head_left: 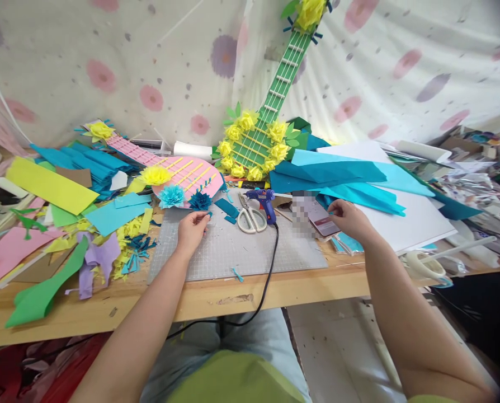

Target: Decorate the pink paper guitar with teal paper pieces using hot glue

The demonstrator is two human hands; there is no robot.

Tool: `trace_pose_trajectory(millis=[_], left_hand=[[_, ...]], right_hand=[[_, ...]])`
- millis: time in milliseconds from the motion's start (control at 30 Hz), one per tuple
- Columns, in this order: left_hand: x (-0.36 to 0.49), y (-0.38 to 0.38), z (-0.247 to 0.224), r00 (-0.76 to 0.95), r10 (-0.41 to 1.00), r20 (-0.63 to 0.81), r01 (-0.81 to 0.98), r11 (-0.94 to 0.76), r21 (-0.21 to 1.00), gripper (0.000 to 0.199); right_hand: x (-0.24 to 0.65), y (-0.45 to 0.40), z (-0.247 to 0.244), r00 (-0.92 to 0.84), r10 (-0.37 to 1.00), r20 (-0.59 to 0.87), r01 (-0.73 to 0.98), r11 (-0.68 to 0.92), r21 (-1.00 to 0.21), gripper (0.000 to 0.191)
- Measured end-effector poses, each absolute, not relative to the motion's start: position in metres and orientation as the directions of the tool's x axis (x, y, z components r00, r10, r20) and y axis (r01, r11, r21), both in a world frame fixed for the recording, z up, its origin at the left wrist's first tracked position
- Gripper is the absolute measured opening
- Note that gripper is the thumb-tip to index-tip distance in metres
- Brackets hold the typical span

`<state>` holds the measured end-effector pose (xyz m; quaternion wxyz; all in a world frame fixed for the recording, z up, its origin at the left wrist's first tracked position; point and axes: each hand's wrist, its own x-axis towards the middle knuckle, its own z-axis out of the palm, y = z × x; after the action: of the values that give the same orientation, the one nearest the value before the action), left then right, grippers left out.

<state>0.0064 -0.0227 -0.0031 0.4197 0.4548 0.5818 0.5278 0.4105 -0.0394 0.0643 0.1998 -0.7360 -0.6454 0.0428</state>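
Observation:
My left hand point(192, 232) is pinched closed at the left of the grey cutting mat point(233, 254), with a small bit of blue paper point(209, 214) at its fingertips. Just beyond it lies a pink paper guitar point(203, 170) with yellow, light-blue and dark-blue paper flowers. My right hand point(350, 221) has its fingers pressed together by a phone-like flat object point(323, 218), partly blurred out; what they hold is hidden. Between the hands are scissors point(252, 218) with pale handles and a blue glue gun point(267, 201), its black cord running over the table edge.
A green paper guitar point(270, 106) with yellow flowers leans on the patterned curtain point(149, 67). Blue crepe paper point(329, 174) and white sheets point(421, 215) lie right. Paper scraps point(103, 257) cover the left. A tape roll point(426, 268) sits at the right edge.

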Motion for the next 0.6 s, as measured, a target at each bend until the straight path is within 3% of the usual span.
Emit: trace_pose_trajectory(millis=[300,400,600], left_hand=[[0.008,-0.022,-0.006,-0.248,0.968,0.031,0.163,0.01,0.987,0.03],[0.008,-0.022,-0.007,-0.254,0.966,0.043,0.207,0.011,0.978,0.03],[0.009,-0.02,-0.008,-0.272,0.96,0.062,0.253,0.009,0.968,0.03]], right_hand=[[0.408,-0.05,0.069,0.235,0.965,0.118,0.889,-0.164,-0.428,0.022],[0.413,-0.056,0.064,0.227,0.965,0.129,0.906,-0.161,-0.391,0.028],[0.438,-0.067,0.044,0.113,0.953,0.283,0.96,-0.031,-0.28,0.053]])
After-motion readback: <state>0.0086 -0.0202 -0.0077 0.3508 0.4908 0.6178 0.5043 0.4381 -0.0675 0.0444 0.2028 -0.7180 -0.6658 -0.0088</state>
